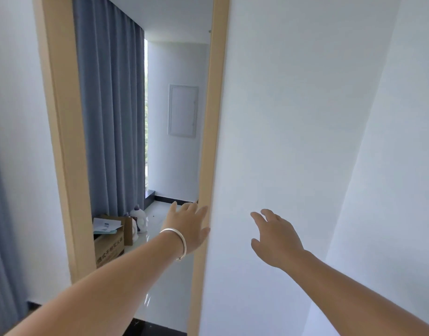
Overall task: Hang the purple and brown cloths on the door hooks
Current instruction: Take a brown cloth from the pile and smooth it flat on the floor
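I face a doorway with a light wooden frame (60,141). My left hand (188,225), a silver bangle on its wrist, reaches forward with straight fingers and touches the right jamb (214,117) of the frame. My right hand (275,236) is stretched out with relaxed, spread fingers close to the white wall (305,117) right of the doorway; both hands hold nothing. No purple cloth, brown cloth, door leaf or hooks appear in view.
Through the doorway hang grey-blue curtains (111,117) on the left. A cardboard box (110,241) with papers and a white jug (138,220) stand on the glossy white floor. A white panel (183,110) is set in the far wall.
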Motion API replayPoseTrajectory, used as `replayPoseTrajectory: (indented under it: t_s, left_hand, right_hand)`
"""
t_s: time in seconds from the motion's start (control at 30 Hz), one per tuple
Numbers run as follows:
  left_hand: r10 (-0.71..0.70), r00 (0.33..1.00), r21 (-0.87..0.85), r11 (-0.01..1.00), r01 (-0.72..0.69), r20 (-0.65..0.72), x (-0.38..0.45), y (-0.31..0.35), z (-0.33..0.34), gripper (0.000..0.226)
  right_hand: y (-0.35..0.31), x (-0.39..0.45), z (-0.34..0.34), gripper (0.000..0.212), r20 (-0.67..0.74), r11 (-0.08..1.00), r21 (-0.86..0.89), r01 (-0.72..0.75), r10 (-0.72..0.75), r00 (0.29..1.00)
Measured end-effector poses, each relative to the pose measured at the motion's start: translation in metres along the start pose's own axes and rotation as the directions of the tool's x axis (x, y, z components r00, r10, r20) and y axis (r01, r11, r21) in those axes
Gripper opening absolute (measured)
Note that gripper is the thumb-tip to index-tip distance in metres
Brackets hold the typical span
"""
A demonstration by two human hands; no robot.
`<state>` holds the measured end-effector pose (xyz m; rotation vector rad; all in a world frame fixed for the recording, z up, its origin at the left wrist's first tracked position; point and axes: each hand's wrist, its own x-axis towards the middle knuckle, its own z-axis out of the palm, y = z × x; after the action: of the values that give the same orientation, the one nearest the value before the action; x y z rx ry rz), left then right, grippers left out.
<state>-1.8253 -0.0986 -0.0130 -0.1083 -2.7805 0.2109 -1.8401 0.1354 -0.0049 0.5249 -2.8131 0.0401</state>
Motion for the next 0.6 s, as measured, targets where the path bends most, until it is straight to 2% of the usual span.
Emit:
replayPoseTrajectory:
  t_s: [0.13, 0.27, 0.43, 0.6]
  left_hand:
    - [-0.139, 0.988, 0.050, 0.990, 0.135, 0.068, 0.003, -0.061, 0.031, 0.056]
    - [-0.318, 0.944, 0.100, 0.946, 0.310, 0.086, 0.003, -0.127, 0.050, 0.054]
    - [-0.532, 0.839, 0.204, 0.839, 0.505, 0.112, -0.005, -0.202, 0.055, 0.057]
    - [-0.718, 0.687, 0.286, 0.685, 0.669, 0.112, -0.032, -0.259, 0.054, 0.061]
  right_hand:
    - [-0.042, 0.066, 0.035, 0.061, 0.028, 0.992, 0.044, 0.121, -0.122, 0.992]
    - [-0.098, 0.139, 0.061, 0.054, 0.016, 0.953, 0.084, 0.290, -0.293, 0.956]
    - [-0.171, 0.229, 0.073, 0.058, -0.083, 0.850, 0.128, 0.510, -0.504, 0.860]
    - [-0.250, 0.284, 0.089, 0.063, -0.112, 0.713, 0.201, 0.672, -0.664, 0.739]
